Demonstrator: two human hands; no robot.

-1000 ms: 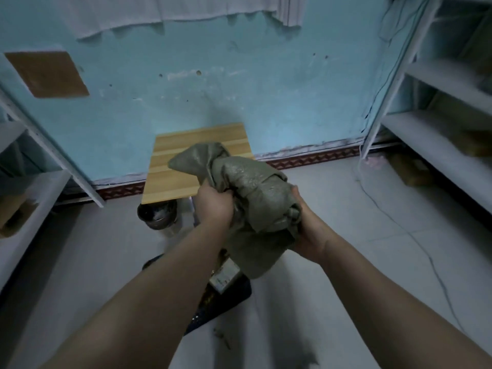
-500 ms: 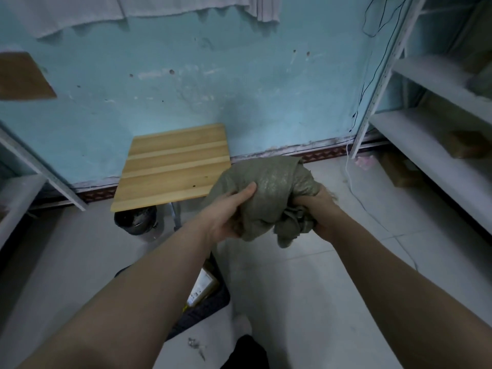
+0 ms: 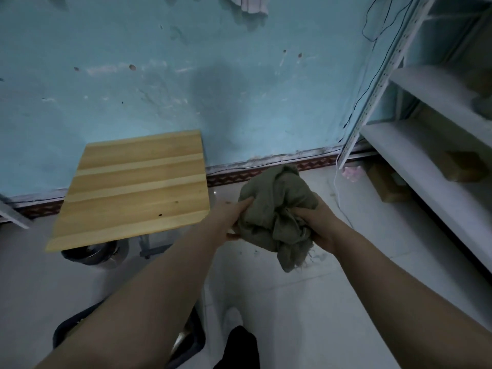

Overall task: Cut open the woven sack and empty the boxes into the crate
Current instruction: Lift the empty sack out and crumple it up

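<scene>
The left hand (image 3: 228,222) and right hand (image 3: 320,230) each have a tight, curled grip on the crumpled woven sack (image 3: 274,209), bunched between them.

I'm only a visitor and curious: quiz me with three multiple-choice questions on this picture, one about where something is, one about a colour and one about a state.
1. Where is the sack?
A. Held between the left hand and the right hand, above the floor, right of the wooden table
B. Lying on the table
C. Spread flat on the floor

2. What colour is the wall behind the table?
A. Red
B. Light blue
C. Yellow

3. What state is the sack in?
A. Spread out flat
B. Full and tied shut
C. Crumpled into a bundle

Answers:
1. A, since both hands grip it in the air beside the table.
2. B, since the paint is light blue, with marks and holes.
3. C, since its folds are bunched between the two hands, with a frayed end hanging down.
</scene>
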